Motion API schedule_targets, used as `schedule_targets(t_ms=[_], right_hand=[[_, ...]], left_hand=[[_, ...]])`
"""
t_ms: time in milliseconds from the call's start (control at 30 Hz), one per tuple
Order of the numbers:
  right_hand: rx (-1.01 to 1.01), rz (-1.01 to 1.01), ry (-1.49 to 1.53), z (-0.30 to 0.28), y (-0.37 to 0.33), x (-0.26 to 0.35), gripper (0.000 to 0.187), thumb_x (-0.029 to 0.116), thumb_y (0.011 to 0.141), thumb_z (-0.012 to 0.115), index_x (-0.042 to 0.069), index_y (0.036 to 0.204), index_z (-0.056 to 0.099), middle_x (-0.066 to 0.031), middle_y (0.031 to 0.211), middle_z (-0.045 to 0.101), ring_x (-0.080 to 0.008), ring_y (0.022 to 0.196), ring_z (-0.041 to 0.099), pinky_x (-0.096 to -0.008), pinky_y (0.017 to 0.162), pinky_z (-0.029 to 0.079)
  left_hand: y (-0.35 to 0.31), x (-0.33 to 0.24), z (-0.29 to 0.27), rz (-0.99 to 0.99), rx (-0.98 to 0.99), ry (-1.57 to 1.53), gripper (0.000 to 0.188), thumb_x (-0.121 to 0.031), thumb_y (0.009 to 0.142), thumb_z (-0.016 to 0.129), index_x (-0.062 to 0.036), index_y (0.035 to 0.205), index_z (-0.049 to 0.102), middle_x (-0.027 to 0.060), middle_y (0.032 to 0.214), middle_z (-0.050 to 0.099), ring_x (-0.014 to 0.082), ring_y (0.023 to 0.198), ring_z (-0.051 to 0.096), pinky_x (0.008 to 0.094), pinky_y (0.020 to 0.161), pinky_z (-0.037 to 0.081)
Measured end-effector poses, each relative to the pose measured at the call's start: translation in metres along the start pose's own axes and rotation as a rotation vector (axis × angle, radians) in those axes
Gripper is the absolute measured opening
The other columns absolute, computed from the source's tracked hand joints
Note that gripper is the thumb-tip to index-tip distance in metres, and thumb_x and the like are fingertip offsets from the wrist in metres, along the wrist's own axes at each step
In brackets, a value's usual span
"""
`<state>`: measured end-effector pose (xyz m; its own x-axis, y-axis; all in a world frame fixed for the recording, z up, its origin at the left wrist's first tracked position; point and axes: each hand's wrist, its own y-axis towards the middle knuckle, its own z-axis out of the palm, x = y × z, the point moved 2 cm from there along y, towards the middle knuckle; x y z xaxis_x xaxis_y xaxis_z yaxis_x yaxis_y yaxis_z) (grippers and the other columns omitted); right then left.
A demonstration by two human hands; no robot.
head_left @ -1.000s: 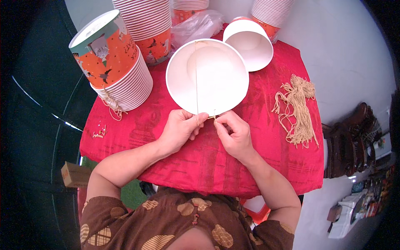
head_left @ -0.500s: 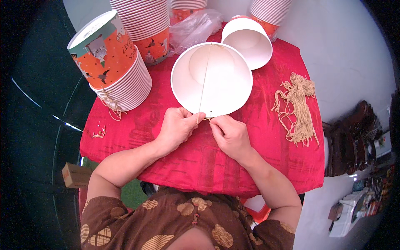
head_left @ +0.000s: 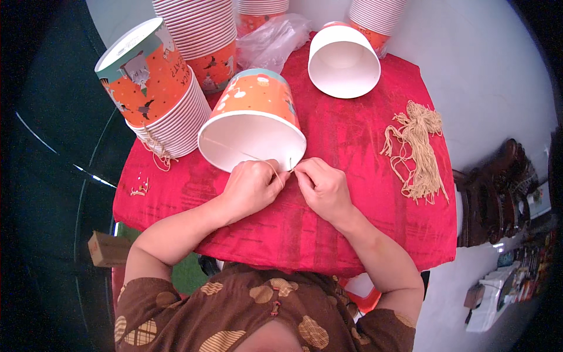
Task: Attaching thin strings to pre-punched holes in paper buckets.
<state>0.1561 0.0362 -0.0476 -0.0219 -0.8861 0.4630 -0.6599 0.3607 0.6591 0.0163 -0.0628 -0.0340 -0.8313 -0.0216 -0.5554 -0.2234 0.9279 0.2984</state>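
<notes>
An orange paper bucket point(head_left: 258, 97) with a teal base and white inside lies on its side, its mouth turned toward me. A thin tan string point(head_left: 237, 150) runs across the mouth to the near right rim. At that rim my left hand point(head_left: 252, 188) is closed, pinching the string. Close beside it, my right hand point(head_left: 322, 189) also pinches string at a small hole in the rim, fingertips nearly touching the left ones. The exact loop between the fingertips is too small to make out.
A bundle of tan strings point(head_left: 419, 152) lies at the right on the red tablecloth point(head_left: 352, 234). Another bucket point(head_left: 343, 67) lies behind. Stacked buckets point(head_left: 170, 111) stand at the left, with more stacks and a clear plastic bag point(head_left: 272, 44) at the back. String scraps point(head_left: 141, 188) lie at left.
The bucket has swung left and turned, so its orange outside now shows and its near right rim sits at my fingers. Both hands have stayed nearly in place, still pinching the string.
</notes>
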Motion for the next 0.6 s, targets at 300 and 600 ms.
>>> schedule_targets(t_ms=[300, 600], right_hand=[[0.02, 0.067, 0.051, -0.0016, -0.0002, -0.0022, 0.005, 0.004, 0.082, 0.061, 0.003, 0.083, 0.057, -0.0148, 0.076, 0.059, -0.034, 0.068, 0.062, -0.0433, 0.059, 0.051], [0.052, 0.093, -0.028, -0.0003, -0.0008, 0.0018, 0.013, 0.0, 0.078, 0.064, 0.001, 0.075, 0.051, -0.0171, 0.07, 0.056, -0.0352, 0.063, 0.06, -0.0427, 0.054, 0.046]], left_hand=[[0.0032, 0.0072, 0.001, -0.008, 0.033, -0.084, 0.023, -0.02, 0.082, 0.063, -0.0008, 0.068, 0.062, 0.0217, 0.059, 0.058, 0.0405, 0.06, 0.061, 0.0485, 0.057, 0.048], [0.0016, 0.0054, 0.0031, -0.051, 0.042, -0.133, 0.022, -0.015, 0.078, 0.061, 0.0004, 0.062, 0.059, 0.0215, 0.056, 0.054, 0.0362, 0.052, 0.058, 0.0441, 0.052, 0.045]])
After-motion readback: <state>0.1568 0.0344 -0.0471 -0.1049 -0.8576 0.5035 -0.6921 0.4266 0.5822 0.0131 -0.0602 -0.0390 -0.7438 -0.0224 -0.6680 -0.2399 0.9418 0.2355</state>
